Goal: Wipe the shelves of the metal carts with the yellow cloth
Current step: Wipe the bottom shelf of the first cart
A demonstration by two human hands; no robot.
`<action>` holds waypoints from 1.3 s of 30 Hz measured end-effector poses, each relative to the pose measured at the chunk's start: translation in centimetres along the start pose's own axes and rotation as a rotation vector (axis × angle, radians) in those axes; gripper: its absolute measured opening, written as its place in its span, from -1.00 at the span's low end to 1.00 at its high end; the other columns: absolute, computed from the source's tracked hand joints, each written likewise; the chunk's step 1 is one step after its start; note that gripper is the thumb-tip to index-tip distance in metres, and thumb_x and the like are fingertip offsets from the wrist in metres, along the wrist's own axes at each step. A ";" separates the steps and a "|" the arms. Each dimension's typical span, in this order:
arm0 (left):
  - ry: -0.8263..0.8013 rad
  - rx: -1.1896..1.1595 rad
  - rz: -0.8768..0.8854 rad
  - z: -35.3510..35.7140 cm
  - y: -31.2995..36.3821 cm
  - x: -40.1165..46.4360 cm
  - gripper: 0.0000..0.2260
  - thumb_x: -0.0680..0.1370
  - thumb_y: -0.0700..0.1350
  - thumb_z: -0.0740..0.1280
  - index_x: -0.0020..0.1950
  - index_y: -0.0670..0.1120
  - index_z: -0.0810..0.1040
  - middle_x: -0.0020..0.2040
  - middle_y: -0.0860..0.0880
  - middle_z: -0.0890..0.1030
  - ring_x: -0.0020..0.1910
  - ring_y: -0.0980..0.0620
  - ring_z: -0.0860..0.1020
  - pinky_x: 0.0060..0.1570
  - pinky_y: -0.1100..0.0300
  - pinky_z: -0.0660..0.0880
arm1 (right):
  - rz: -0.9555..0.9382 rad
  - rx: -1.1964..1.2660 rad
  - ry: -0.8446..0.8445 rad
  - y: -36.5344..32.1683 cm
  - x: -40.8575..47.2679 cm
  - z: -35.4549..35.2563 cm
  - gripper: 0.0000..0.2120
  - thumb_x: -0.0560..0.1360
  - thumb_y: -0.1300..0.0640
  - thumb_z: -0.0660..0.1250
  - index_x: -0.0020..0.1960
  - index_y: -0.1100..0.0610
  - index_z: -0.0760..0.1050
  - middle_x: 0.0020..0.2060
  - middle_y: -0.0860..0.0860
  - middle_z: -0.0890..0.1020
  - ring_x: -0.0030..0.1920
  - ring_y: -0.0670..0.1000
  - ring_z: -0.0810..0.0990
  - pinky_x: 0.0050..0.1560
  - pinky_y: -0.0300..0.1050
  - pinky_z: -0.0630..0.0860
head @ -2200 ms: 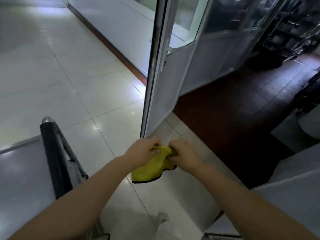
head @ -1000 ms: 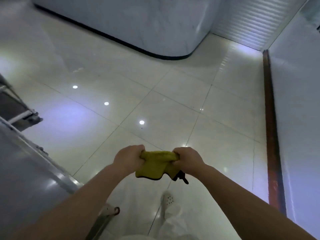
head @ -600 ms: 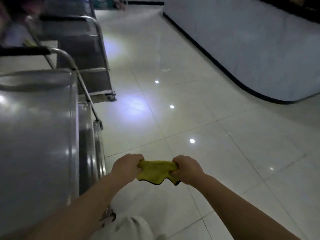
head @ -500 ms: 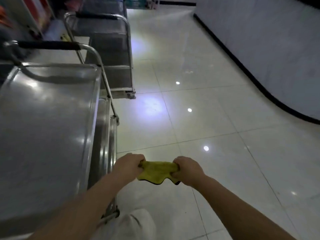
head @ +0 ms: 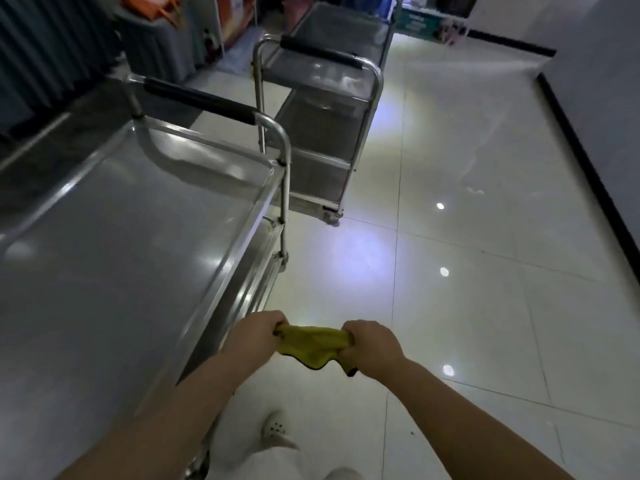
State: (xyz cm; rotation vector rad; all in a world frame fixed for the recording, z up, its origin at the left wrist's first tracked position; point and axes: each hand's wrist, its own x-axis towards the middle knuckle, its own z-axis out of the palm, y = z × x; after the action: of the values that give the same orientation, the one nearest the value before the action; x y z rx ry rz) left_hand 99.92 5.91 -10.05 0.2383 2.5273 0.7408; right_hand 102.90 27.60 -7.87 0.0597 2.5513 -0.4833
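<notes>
Head view: both forearms reached fwd & down, bare, wrists about level. Left hand [head: 259,336] was fisted, fingers curled round the left end of the yellow cloth [head: 310,344]; right hand [head: 372,348] likewise fisted on the right end, knuckles up. Cloth was stretched between the two fists in mid-air above the tiled floor [head: 485,289], its lower edge sagging, a dark-trimmed corner hanging under the right fist. It touched no shelf.

Near metal cart [head: 121,237] stood just left of the left forearm, top shelf bare & shiny, black-padded handle [head: 199,102] at the far end. Second metal cart [head: 322,126] stood farther off, past the first one's handle, w/ several shelves & its own black grip. A white perforated shoe [head: 275,429] & pale trouser leg showed below the hands.

Writing: orange & green packaging at the back of the room, lettering too blurred to read.
</notes>
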 end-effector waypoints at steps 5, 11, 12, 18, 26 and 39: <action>0.022 -0.074 -0.122 -2.5 1.9 5.7 -0.82 0.47 -0.28 0.25 -0.04 -0.05 0.56 -0.25 0.02 0.53 -0.20 0.04 0.54 -0.18 0.26 0.49 | -0.100 -0.069 -0.053 0.8 7.2 -5.1 -0.86 0.35 0.10 0.34 -0.30 -0.02 0.39 -0.40 -0.09 0.50 -0.31 -0.04 0.52 -0.28 -0.19 0.44; 0.155 -0.089 -0.280 -2.3 1.9 12.7 -0.82 0.55 -0.20 0.23 0.09 -0.05 0.55 0.01 -0.02 0.59 -0.04 0.07 0.50 -0.03 0.25 0.42 | -0.322 -0.210 -0.165 2.3 18.5 -8.8 -0.89 0.32 0.10 0.37 -0.16 0.06 0.49 -0.34 -0.09 0.50 -0.21 0.01 0.56 -0.27 -0.17 0.44; 0.177 -0.109 -0.326 -1.9 2.1 13.9 -0.80 0.55 -0.20 0.22 0.13 -0.05 0.55 0.04 -0.02 0.59 -0.02 0.06 0.51 -0.02 0.25 0.41 | -0.361 -0.232 -0.192 2.7 20.5 -9.2 -0.90 0.34 0.10 0.36 -0.17 0.06 0.49 -0.32 -0.08 0.54 -0.23 0.00 0.55 -0.27 -0.18 0.44; 0.323 -0.390 -0.599 2.7 1.9 20.6 -0.81 0.50 -0.26 0.24 -0.09 0.04 0.52 -0.19 0.02 0.58 -0.24 0.10 0.53 -0.25 0.28 0.47 | -0.535 -0.300 -0.257 5.1 31.1 -8.4 -0.90 0.43 0.07 0.29 -0.10 0.06 0.54 -0.23 -0.03 0.64 -0.21 0.02 0.60 -0.19 -0.13 0.54; 0.376 -0.543 -0.644 4.6 -4.3 29.5 -0.67 0.49 -0.35 0.26 -0.05 0.12 0.46 0.00 -0.05 0.56 -0.03 -0.02 0.54 0.06 0.06 0.50 | -0.457 -0.276 -0.331 3.1 40.8 -5.7 -0.88 0.26 0.19 0.38 -0.26 0.08 0.45 -0.32 0.01 0.63 -0.48 -0.03 0.45 -0.36 -0.17 0.47; 0.400 -0.096 -0.718 7.1 -14.8 40.6 -0.55 0.66 -0.15 0.00 0.56 -0.04 0.03 0.45 -0.18 0.30 0.40 -0.16 0.31 0.31 0.15 0.24 | -1.115 -0.321 0.340 0.1 56.8 6.7 -0.71 0.10 0.29 0.55 -0.22 0.13 0.59 -0.36 0.06 0.51 -0.40 0.15 0.50 -0.51 -0.21 0.29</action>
State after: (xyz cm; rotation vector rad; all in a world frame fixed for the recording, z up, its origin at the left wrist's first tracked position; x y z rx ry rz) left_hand 68.00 8.77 -39.87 -0.8861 2.6338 0.6422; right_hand 57.77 22.23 -42.54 -1.5587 2.7377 -0.4524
